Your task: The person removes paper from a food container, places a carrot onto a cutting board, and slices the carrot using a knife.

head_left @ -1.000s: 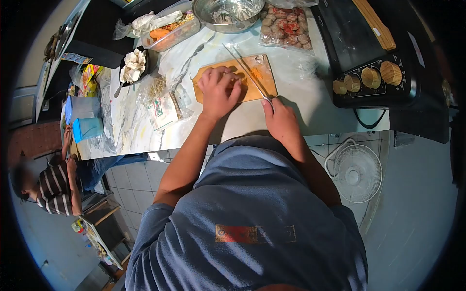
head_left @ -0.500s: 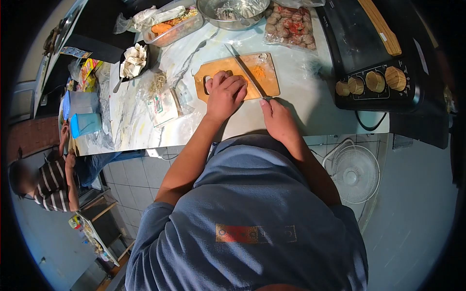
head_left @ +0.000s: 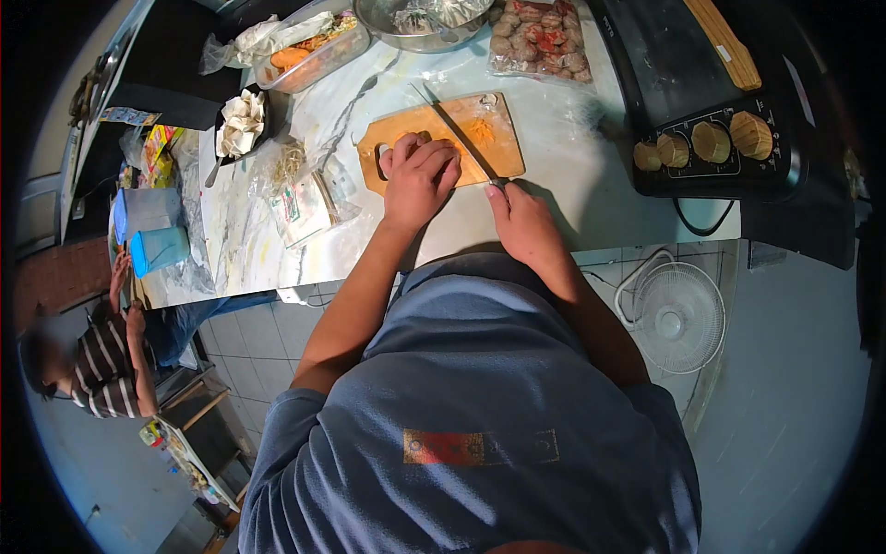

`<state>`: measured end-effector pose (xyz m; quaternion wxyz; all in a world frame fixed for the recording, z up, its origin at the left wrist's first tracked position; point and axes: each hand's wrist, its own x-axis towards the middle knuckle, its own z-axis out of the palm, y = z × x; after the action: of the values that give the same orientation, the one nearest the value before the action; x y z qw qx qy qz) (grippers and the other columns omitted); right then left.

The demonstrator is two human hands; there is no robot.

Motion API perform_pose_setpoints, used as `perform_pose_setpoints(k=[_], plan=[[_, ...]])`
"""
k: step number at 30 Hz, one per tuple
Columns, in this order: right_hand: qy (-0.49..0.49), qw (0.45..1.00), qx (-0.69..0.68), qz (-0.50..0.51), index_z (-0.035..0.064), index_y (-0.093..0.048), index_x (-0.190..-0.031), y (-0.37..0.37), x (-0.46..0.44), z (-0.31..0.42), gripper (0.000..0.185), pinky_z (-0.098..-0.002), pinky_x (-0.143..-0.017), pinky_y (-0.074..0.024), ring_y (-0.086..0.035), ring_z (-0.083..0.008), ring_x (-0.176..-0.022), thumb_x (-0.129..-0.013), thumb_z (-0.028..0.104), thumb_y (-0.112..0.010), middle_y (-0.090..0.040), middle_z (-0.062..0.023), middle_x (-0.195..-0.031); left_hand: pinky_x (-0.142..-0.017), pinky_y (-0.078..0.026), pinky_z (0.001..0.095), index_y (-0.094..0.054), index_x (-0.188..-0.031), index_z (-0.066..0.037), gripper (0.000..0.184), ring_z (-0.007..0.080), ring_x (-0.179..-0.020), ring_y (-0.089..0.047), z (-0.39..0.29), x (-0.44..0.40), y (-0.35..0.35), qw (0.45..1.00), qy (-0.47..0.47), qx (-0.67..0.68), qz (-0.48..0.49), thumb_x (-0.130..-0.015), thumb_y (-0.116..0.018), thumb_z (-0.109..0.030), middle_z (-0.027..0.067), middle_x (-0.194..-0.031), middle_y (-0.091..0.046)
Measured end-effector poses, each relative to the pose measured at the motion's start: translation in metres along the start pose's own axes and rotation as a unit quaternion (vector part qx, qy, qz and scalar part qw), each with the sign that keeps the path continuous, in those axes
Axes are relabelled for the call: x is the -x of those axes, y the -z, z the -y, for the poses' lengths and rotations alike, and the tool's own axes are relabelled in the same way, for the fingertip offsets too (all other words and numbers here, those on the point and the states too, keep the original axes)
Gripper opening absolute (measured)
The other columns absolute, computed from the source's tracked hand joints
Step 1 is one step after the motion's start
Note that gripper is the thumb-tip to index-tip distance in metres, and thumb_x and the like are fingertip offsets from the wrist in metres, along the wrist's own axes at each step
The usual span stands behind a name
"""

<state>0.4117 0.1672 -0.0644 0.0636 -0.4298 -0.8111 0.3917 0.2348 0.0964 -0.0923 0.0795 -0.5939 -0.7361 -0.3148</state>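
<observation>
Knife (head_left: 457, 134) on the diag. over the cutting board (head_left: 505, 159), handle end at the near edge, R of centre. Tip points fwd & to the L, away from the person, and reaches past the board's far edge in this view. Long axis cuts slantwise across the board's own, which runs approx. side to side w/ the R end slightly farther off. Can't tell if the blade touches the wood.

R hand (head_left: 524, 222) closed round the handle, thumb laid along it toward the blade. L hand (head_left: 421, 185) on the board, L of the blade & apart from it; fingers bent, bunched, tips down. Something dark shows by the fingertips, mostly hidden; can't tell if it's gripped.

Orange shreds (head_left: 481, 132) in a small pile R of the blade, i.e. blade runs btwn them & the L hand.

Board sits on the marbled counter (head_left: 591, 217). Beyond it: metal bowl (head_left: 429, 42) & bag of round brownish pcs (head_left: 543, 42), next to each other. Far L: clear tub (head_left: 346, 51) w/ orange food; nearer, black dish (head_left: 259, 129) of pale pcs. R side of counter: black appliance (head_left: 646, 55) w/ four wood-look knobs (head_left: 711, 141) in a row.
</observation>
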Motion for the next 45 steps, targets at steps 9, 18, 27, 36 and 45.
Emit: perform_pose_setpoints(k=[9, 18, 27, 36, 45], plan=[[-0.015, 0.999, -0.013, 0.028, -0.0019, -0.057, -0.09, 0.002, 0.0, 0.006, 0.045, -0.0556, -0.08, -0.0449, -0.058, -0.0495, -0.089, -0.1, 0.04, -0.042, -0.064, -0.0293, -0.086, -0.089, -0.032, 0.039, -0.071, -0.093, -0.016, 0.015, 0.0215, -0.102, -0.053, -0.003, -0.002, 0.002, 1.0, 0.007, 0.002, 0.005, -0.079, -0.073, -0.02, -0.0056, -0.101, -0.069], [-0.004, 1.0, -0.003, 0.003, -0.0009, -0.056, -0.088, -0.005, 0.002, 0.002, 0.043, -0.0563, -0.075, -0.0441, -0.058, -0.0502, -0.083, -0.1, 0.038, -0.043, -0.063, -0.0285, -0.083, -0.088, -0.032, 0.0371, -0.071, -0.092, -0.016, 0.015, 0.0209, -0.1, -0.054, -0.001, -0.001, -0.001, 1.0, 0.01, -0.001, 0.006, -0.079, -0.074, -0.02, -0.0059, -0.1, -0.069], [-0.02, 1.0, 0.017, 0.017, -0.0008, -0.056, -0.093, -0.003, -0.001, 0.003, 0.041, -0.0566, -0.075, -0.0445, -0.059, -0.05, -0.082, -0.101, 0.037, -0.043, -0.064, -0.0277, -0.083, -0.089, -0.032, 0.037, -0.071, -0.091, -0.015, 0.014, 0.0207, -0.101, -0.055, -0.002, -0.003, 0.0, 1.0, 0.012, -0.005, 0.014, -0.078, -0.074, -0.019, -0.006, -0.1, -0.07], [-0.037, 0.998, -0.006, 0.042, -0.0022, -0.057, -0.09, 0.003, -0.005, 0.008, 0.042, -0.0564, -0.076, -0.0451, -0.059, -0.0497, -0.084, -0.101, 0.036, -0.043, -0.064, -0.0288, -0.084, -0.09, -0.031, 0.0379, -0.072, -0.092, -0.015, 0.014, 0.0208, -0.103, -0.055, -0.001, -0.002, 0.001, 1.0, 0.014, -0.003, 0.022, -0.078, -0.074, -0.019, -0.0061, -0.101, -0.069], [-0.016, 0.999, -0.002, 0.034, -0.0015, -0.058, -0.089, 0.002, -0.007, 0.003, 0.042, -0.0557, -0.075, -0.0456, -0.059, -0.0489, -0.084, -0.1, 0.036, -0.044, -0.063, -0.0284, -0.083, -0.089, -0.031, 0.0386, -0.072, -0.092, -0.015, 0.014, 0.0216, -0.103, -0.053, -0.002, -0.001, 0.0, 1.0, 0.012, -0.003, 0.016, -0.079, -0.073, -0.02, -0.0058, -0.101, -0.069]])
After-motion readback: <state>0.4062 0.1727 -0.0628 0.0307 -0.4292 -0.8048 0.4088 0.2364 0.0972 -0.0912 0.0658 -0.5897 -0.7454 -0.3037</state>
